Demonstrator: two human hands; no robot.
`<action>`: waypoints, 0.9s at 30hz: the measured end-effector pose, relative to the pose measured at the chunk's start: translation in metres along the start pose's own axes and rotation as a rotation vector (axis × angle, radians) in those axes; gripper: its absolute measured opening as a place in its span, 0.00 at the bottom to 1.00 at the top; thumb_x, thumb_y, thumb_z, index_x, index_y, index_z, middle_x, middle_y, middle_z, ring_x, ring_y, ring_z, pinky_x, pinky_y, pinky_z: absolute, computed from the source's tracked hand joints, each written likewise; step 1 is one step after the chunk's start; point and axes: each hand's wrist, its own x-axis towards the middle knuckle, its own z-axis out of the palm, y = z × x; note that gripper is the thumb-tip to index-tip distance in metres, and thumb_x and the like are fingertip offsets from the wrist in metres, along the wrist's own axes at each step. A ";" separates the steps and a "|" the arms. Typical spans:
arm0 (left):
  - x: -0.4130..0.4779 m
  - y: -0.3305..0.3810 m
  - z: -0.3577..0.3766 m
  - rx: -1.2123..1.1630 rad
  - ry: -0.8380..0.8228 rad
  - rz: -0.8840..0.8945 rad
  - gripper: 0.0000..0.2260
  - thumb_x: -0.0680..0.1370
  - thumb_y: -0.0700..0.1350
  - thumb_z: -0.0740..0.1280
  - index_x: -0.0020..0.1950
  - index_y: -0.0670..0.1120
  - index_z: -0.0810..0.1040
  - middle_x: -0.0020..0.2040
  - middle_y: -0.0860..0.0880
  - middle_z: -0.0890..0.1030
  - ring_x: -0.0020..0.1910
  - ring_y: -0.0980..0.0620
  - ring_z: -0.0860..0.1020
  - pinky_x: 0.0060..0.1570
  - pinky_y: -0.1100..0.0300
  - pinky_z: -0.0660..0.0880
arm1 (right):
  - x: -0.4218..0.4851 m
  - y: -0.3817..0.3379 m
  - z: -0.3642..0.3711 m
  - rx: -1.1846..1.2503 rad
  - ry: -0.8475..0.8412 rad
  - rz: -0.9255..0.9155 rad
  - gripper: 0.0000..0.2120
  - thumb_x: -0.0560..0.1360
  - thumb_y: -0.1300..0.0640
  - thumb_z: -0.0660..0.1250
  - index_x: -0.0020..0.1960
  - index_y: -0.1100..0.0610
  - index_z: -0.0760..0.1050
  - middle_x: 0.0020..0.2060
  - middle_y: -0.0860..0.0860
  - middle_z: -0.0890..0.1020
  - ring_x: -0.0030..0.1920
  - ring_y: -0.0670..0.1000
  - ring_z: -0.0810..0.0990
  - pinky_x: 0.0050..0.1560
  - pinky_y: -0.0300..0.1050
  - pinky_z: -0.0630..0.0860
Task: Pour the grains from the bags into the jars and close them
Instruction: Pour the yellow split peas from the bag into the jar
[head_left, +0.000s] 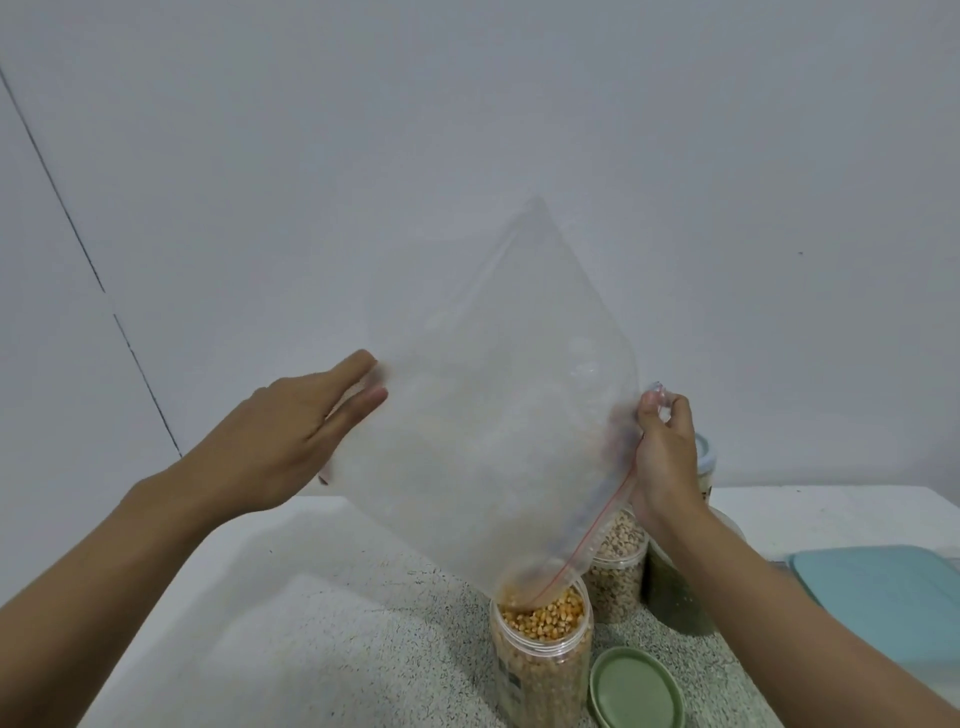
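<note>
A clear zip bag (488, 415) with a red seal line hangs tilted, its open corner dipping into a clear jar (540, 665) that is nearly full of yellow corn kernels. The bag looks almost empty. My right hand (665, 457) pinches the bag's upper right corner by the seal. With straight fingers, my left hand (291, 431) lies flat against the bag's left side. A green lid (636, 691) lies on the counter just right of the corn jar.
Behind the corn jar stand a lidless jar of pale beans (618, 571), a jar of dark green grains (670, 597) and a lidded jar (706, 467) behind my right wrist. A teal box lid (883, 603) lies at the right. The speckled counter (363, 649) meets a white wall.
</note>
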 end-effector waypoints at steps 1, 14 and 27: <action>0.000 0.000 0.000 -0.077 0.006 -0.014 0.15 0.81 0.69 0.50 0.50 0.60 0.67 0.37 0.57 0.80 0.33 0.53 0.79 0.37 0.55 0.74 | 0.001 0.001 0.000 -0.008 0.000 0.004 0.08 0.85 0.47 0.59 0.49 0.48 0.70 0.50 0.48 0.77 0.51 0.47 0.76 0.55 0.46 0.74; -0.001 0.007 -0.015 -0.006 0.226 0.184 0.13 0.84 0.63 0.56 0.47 0.57 0.73 0.34 0.55 0.81 0.19 0.54 0.73 0.26 0.61 0.72 | 0.004 -0.004 0.006 0.022 0.024 0.002 0.08 0.86 0.48 0.58 0.50 0.50 0.69 0.46 0.46 0.81 0.50 0.48 0.78 0.54 0.47 0.76; 0.020 0.030 -0.038 0.169 0.225 0.297 0.17 0.83 0.65 0.48 0.41 0.58 0.66 0.27 0.51 0.74 0.25 0.50 0.71 0.32 0.52 0.73 | 0.003 -0.011 0.008 0.092 0.049 0.015 0.10 0.87 0.50 0.56 0.50 0.52 0.70 0.43 0.46 0.82 0.42 0.44 0.81 0.45 0.44 0.80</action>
